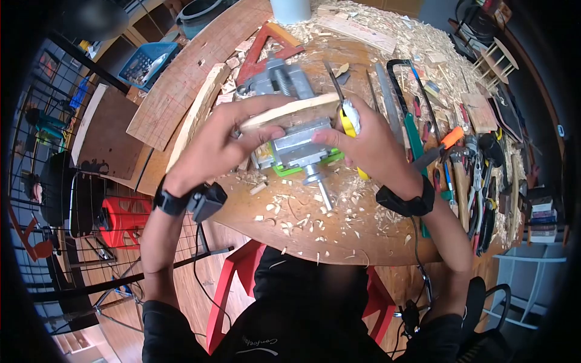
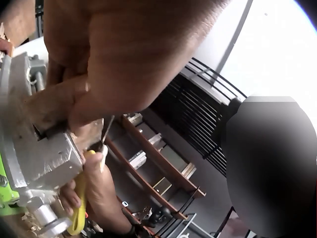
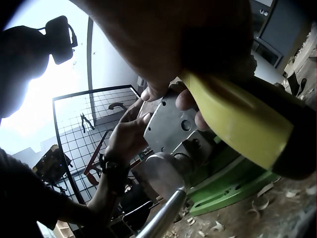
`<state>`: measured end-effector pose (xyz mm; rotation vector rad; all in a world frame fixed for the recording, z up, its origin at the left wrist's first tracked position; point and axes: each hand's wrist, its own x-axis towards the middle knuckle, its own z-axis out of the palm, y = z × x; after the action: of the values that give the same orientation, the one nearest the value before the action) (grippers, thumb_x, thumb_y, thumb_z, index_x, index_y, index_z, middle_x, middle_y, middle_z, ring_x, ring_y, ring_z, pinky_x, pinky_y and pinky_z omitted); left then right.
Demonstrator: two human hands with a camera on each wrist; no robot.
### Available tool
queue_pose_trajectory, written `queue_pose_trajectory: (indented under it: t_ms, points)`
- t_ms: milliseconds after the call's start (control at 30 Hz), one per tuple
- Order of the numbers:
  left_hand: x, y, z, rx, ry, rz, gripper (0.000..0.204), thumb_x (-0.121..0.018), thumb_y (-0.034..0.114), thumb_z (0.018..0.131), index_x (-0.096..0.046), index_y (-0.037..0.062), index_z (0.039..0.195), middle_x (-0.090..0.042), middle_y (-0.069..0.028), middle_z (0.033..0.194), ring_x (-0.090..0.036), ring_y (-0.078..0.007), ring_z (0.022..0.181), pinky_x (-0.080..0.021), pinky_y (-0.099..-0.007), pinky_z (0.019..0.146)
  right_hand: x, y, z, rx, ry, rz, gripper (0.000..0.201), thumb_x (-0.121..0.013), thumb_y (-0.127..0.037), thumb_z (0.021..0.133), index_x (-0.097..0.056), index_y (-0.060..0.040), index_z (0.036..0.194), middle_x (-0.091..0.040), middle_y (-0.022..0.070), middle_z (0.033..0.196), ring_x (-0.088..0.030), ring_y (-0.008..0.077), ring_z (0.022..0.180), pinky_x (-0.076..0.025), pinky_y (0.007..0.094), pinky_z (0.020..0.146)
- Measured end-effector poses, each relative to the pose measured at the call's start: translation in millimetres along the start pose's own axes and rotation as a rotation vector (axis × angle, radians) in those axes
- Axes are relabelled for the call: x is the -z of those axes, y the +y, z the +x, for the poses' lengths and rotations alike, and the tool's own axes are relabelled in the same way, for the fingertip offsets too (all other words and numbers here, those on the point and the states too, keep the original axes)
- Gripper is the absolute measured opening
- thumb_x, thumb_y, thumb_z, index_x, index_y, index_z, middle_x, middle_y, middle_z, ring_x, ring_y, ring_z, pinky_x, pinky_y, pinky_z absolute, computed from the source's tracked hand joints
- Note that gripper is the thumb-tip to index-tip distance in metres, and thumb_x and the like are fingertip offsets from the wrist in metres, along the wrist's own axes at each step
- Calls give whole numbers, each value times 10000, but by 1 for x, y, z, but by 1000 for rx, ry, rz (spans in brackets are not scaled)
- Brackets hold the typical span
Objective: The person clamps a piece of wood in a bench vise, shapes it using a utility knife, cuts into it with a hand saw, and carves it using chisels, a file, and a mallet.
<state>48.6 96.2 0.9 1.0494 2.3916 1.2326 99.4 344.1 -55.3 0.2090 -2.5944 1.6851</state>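
Near the front edge of the table (image 1: 248, 212), the left hand (image 1: 225, 142) grips a curved board (image 1: 296, 114) at the vise (image 1: 301, 140) while the right hand (image 1: 376, 138) holds a yellow-handled tool (image 1: 347, 124); a level board and a tip kept clear should help.
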Motion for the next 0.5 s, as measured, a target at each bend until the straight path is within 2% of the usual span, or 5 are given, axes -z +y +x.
queue_pose_trajectory:
  t_ms: [200,267,300,400,500]
  points:
    - [27,-18,19,-83,-152,-52,391,-708,71,896,-655,13,1280,-715,-131,1192,-658,-195,1081,-506,-342,966,13,-10,-10,80,6,-261,606,-809,-442,822,-580,37,1114,-680,226,864,-691,349,782,-519,407,689]
    - [33,-26,27,-166,-236,-35,391,-704,45,897,-658,20,1285,-704,-130,1221,-644,-205,1126,-494,-342,990,25,-14,-5,350,66,-472,553,-865,-434,755,-575,-17,973,-593,121,699,-613,269,563,-477,357,537]
    - [36,-30,31,-169,-224,-46,391,-704,45,897,-658,20,1285,-704,-130,1221,-644,-205,1126,-494,-342,990,33,-16,0,352,55,-483,553,-865,-434,755,-575,-17,973,-593,121,699,-613,269,563,-477,357,537]
    - [44,-33,39,-202,-307,-36,407,-720,40,885,-662,25,1288,-702,-137,1226,-639,-204,1135,-482,-336,1010,51,-35,18,708,2,-896,677,-790,-568,722,-606,-27,1084,-649,155,756,-670,345,667,-494,371,545]
    - [50,-31,50,-151,-392,-151,389,-744,-16,828,-691,-24,1214,-695,-181,1225,-650,-253,1142,-513,-362,990,62,-53,42,829,-125,-1107,589,-704,-628,773,-569,-92,977,-623,94,687,-667,314,627,-508,376,522]
